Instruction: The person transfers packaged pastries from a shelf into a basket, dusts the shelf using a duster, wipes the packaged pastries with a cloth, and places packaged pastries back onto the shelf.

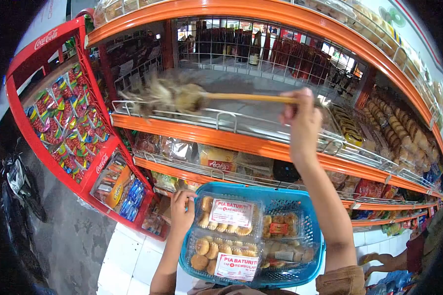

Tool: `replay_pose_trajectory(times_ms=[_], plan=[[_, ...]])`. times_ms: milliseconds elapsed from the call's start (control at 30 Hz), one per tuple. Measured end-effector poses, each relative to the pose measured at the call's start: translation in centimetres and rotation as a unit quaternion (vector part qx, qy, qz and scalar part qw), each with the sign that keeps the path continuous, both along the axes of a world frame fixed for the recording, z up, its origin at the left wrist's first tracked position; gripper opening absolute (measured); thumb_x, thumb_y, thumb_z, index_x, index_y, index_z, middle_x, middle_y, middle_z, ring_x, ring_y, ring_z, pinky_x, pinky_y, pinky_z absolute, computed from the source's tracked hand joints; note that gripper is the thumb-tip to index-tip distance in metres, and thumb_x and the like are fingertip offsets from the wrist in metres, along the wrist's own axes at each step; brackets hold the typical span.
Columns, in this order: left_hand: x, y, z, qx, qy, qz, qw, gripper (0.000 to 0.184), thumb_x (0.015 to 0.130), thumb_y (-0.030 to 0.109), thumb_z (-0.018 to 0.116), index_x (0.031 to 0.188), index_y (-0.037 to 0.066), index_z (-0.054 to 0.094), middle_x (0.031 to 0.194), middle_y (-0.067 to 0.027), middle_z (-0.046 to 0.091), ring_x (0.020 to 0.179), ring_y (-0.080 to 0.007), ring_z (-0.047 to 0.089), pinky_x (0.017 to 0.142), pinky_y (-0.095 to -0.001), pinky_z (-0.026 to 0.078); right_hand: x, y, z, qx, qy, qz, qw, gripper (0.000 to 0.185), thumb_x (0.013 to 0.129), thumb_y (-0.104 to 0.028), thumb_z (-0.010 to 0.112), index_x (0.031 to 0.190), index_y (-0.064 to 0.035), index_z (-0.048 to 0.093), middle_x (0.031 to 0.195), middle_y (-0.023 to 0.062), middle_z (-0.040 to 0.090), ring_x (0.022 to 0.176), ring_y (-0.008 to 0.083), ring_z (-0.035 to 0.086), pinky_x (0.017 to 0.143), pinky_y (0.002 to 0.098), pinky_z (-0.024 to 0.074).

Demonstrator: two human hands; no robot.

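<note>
My right hand (302, 115) is closed around the thin wooden handle of a feather duster (189, 98). Its pale, motion-blurred feathers point left over the bare grey middle shelf (280, 105), just above the wire rail. Lower down, my left hand (183, 204) has its fingers curled at the upper left rim of a blue plastic basket (310, 216). Inside the basket lie clear boxes of round pastries (231, 214) labelled Pia Baturiti, beside smaller clear packs of snacks (283, 225). The basket sits close against my body, below the orange shelf edges.
A red Coca-Cola rack (91, 189) with hanging snack packets stands at left, with a parked motorbike (19, 182) beyond it. Packaged cookies (394, 123) fill the shelf's right side. Wire mesh (221, 44) backs the shelf. Part of another person (398, 260) shows at lower right.
</note>
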State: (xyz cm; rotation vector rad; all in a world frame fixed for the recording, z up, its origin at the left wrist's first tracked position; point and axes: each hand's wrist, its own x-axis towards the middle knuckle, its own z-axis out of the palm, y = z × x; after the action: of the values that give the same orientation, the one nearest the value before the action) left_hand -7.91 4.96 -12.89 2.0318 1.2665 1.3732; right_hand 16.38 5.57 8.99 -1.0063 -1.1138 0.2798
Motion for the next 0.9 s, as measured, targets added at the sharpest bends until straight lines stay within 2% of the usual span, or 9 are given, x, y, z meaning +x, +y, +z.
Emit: replay_pose_trajectory(times_ms=[67, 133, 367, 433, 567, 633, 733, 833, 900], plan=[[0.0, 0.0, -0.1, -0.001, 0.006, -0.002, 1.0, 0.009, 0.077, -0.001, 0.049, 0.082, 0.004, 0.056, 0.083, -0.0086, 0.057, 0.081, -0.0254, 0.052, 0.077, -0.0356, 0.04, -2.8, 1.2, 0.3, 0.001, -0.001, 0.024, 1.0, 0.048, 0.094, -0.041, 0.035, 0.078, -0.0032, 0.06, 0.051, 0.0001, 0.045, 0.047, 0.008, 0.042, 0.045, 0.0241, 0.0339], [0.1, 0.0, 0.0, -0.016, 0.006, -0.007, 1.0, 0.009, 0.076, -0.001, 0.049, 0.08, 0.004, 0.056, 0.081, -0.0088, 0.056, 0.079, -0.0253, 0.051, 0.078, -0.0364, 0.038, -4.4, 2.0, 0.6, 0.073, -0.038, 0.136, 0.987, 0.043, 0.095, -0.036, 0.036, 0.081, -0.0024, 0.059, 0.053, 0.0012, 0.049, 0.049, 0.008, 0.045, 0.047, 0.0232, 0.0363], [-0.1, 0.4, -0.5, -0.015, 0.012, -0.005, 1.0, 0.009, 0.075, 0.001, 0.05, 0.078, 0.006, 0.057, 0.079, -0.0083, 0.056, 0.078, -0.0261, 0.051, 0.077, -0.0369, 0.037, -0.7, 4.5, 0.7, 0.181, -0.17, -0.054, 0.967, 0.028, 0.095, -0.024, 0.042, 0.086, -0.0011, 0.056, 0.062, 0.0065, 0.059, 0.056, 0.0109, 0.056, 0.051, 0.0267, 0.0448], [-0.2, 0.5, -0.7, 0.012, 0.043, -0.002, 0.999, 0.01, 0.074, -0.002, 0.05, 0.078, 0.004, 0.057, 0.078, -0.0081, 0.056, 0.076, -0.0251, 0.051, 0.076, -0.0348, 0.037, -1.7, 5.1, 0.4, 0.179, -0.207, -0.04, 0.961, 0.018, 0.092, -0.017, 0.048, 0.085, -0.0021, 0.055, 0.065, 0.0092, 0.059, 0.062, 0.0136, 0.059, 0.053, 0.0306, 0.0467], [-0.2, 0.2, -0.4, 0.009, 0.044, 0.011, 0.999, 0.008, 0.074, 0.001, 0.051, 0.077, 0.007, 0.057, 0.077, -0.0069, 0.056, 0.077, -0.026, 0.05, 0.079, -0.0369, 0.035, -5.3, 5.6, -0.1, 0.156, -0.318, 0.052, 0.934, 0.014, 0.09, -0.013, 0.051, 0.093, -0.0002, 0.056, 0.076, 0.0084, 0.063, 0.061, 0.0098, 0.056, 0.053, 0.0253, 0.0452], [-0.3, 0.3, -0.5, 0.019, 0.049, 0.015, 0.999, 0.009, 0.074, 0.001, 0.051, 0.077, 0.007, 0.058, 0.077, -0.0065, 0.056, 0.076, -0.0257, 0.05, 0.079, -0.0367, 0.035, -6.3, 5.4, -0.2, 0.177, -0.304, 0.08, 0.933, 0.009, 0.087, -0.008, 0.054, 0.092, -0.0003, 0.055, 0.072, 0.0103, 0.06, 0.061, 0.0149, 0.056, 0.054, 0.0273, 0.0447], [-0.3, 0.3, -0.8, 0.012, 0.045, 0.014, 0.999, 0.009, 0.075, 0.001, 0.051, 0.077, 0.007, 0.058, 0.077, -0.0064, 0.056, 0.076, -0.0255, 0.05, 0.079, -0.0367, 0.035, -6.4, 5.5, -0.2, 0.222, -0.399, 0.024, 0.889, 0.013, 0.081, -0.004, 0.058, 0.092, -0.0008, 0.053, 0.073, 0.0137, 0.053, 0.064, 0.0304, 0.049, 0.06, 0.0365, 0.0428], [-0.4, 0.4, -0.8, 0.013, 0.046, 0.011, 0.999, 0.009, 0.075, 0.001, 0.051, 0.077, 0.007, 0.058, 0.076, -0.0061, 0.056, 0.076, -0.0251, 0.051, 0.08, -0.0367, 0.035, -6.5, 5.2, -1.3, 0.144, -0.451, -0.027, 0.881, 0.016, 0.078, -0.006, 0.061, 0.091, -0.0017, 0.052, 0.074, 0.0128, 0.052, 0.066, 0.0296, 0.049, 0.062, 0.0384, 0.0425], [-0.3, 0.1, -0.4, 0.005, 0.039, 0.01, 0.999, 0.009, 0.074, 0.001, 0.051, 0.077, 0.008, 0.057, 0.077, -0.006, 0.057, 0.077, -0.025, 0.051, 0.081, -0.0366, 0.035, -5.5, 4.2, -2.0, 0.185, -0.476, -0.001, 0.86, 0.018, 0.076, -0.009, 0.064, 0.087, -0.0023, 0.051, 0.072, 0.0113, 0.051, 0.067, 0.0282, 0.049, 0.062, 0.0388, 0.0429]])
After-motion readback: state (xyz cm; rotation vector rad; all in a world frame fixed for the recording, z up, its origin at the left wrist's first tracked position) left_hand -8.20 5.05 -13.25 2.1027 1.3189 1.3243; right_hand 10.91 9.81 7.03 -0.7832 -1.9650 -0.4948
